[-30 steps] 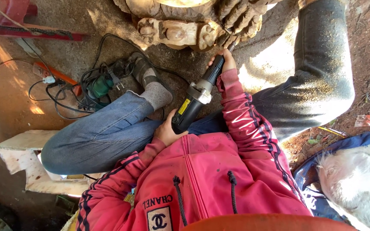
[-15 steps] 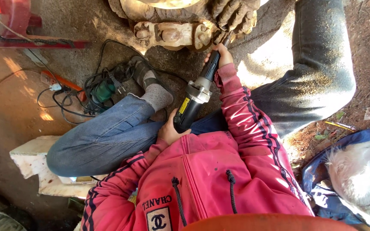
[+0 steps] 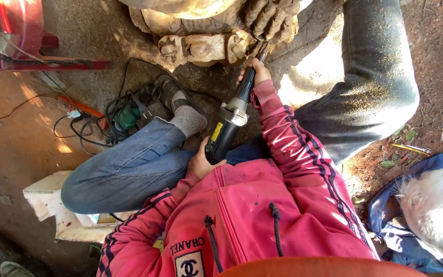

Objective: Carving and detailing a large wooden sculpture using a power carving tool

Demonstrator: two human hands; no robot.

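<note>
I sit on the ground with both legs stretched out and hold a black and silver hand grinder in both hands. My left hand grips its rear body near my lap. My right hand, in a pink striped sleeve, wraps the slim front neck. The tool's tip touches a pale wooden carving with round knobs, lying on the ground ahead. Just above the tip is a brown finger-like lump; I cannot tell whether it is carved wood or a dirty glove.
A green power tool lies in a tangle of black cables beside my left foot. A red metal frame stands at the upper left. A white block is under my left leg. Blue and white cloth lies at the right.
The grinder and my right hand have moved forward toward the carving, and the tip now touches it. The view has shifted slightly closer.
</note>
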